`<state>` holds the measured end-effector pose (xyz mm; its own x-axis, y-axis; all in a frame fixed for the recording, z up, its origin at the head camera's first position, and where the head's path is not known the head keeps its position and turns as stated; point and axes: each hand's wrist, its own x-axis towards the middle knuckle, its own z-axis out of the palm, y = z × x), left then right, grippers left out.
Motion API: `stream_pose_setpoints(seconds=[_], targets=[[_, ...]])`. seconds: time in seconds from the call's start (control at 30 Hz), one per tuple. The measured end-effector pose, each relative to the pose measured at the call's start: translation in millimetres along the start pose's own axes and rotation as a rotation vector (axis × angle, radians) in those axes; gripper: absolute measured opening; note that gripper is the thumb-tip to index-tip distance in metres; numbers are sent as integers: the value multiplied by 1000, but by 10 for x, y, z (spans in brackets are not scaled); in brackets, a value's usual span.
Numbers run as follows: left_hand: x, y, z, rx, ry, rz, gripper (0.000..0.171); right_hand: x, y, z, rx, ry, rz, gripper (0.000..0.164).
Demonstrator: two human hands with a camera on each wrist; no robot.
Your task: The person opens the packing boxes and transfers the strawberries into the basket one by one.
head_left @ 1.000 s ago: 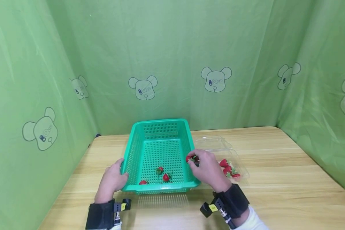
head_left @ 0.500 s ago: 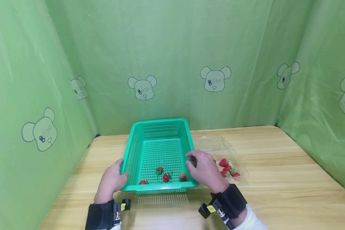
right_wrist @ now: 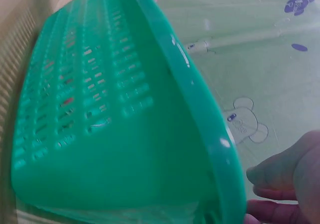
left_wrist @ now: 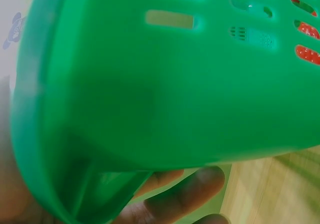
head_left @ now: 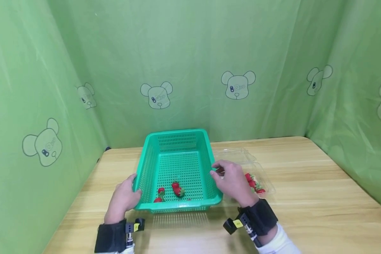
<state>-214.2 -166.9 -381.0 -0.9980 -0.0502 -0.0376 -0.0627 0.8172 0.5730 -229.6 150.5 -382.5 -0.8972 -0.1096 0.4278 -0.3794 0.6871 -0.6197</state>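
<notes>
My left hand (head_left: 124, 195) grips the left rim of a green perforated plastic basket (head_left: 141, 168). In the left wrist view its fingers (left_wrist: 187, 193) lie on the outer side beneath the rim, and red fruit shows through the slots. Several strawberries (head_left: 176, 189) lie near the basket's front end, partly hidden by the front rim. My right hand (head_left: 231, 180) hovers beside the right rim, fingers loosely bent, with nothing seen in them. The right wrist view shows its thumb (right_wrist: 272, 173) apart from the basket's edge; the fingertips are partly hidden behind that edge.
To the right of the basket lies an opened clear plastic box (head_left: 264, 176), partly behind my right hand, with several strawberries (head_left: 251, 181) in it. The wooden table (head_left: 320, 197) ends at a green curtain (head_left: 190, 63) that surrounds it on three sides.
My right hand let go of a strawberry, which fell into the basket's front right. Strawberries in the basket have shifted, some leftward. The right hand then moved slightly right; the left hand stayed put.
</notes>
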Motion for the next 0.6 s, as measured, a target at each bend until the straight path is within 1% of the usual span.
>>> stream_pose_setpoints(seconds=[0.17,0.43,0.6], targets=[[0,10,-8,-2,3,5,60,45,103,-63,-8,9,58,22],[-3,16,-7,-10,7,11,61,86,361,-135,-54,25,112,20],[-6,7,-7,14,11,22,60,97,472,-153,-77,-4,162,22]])
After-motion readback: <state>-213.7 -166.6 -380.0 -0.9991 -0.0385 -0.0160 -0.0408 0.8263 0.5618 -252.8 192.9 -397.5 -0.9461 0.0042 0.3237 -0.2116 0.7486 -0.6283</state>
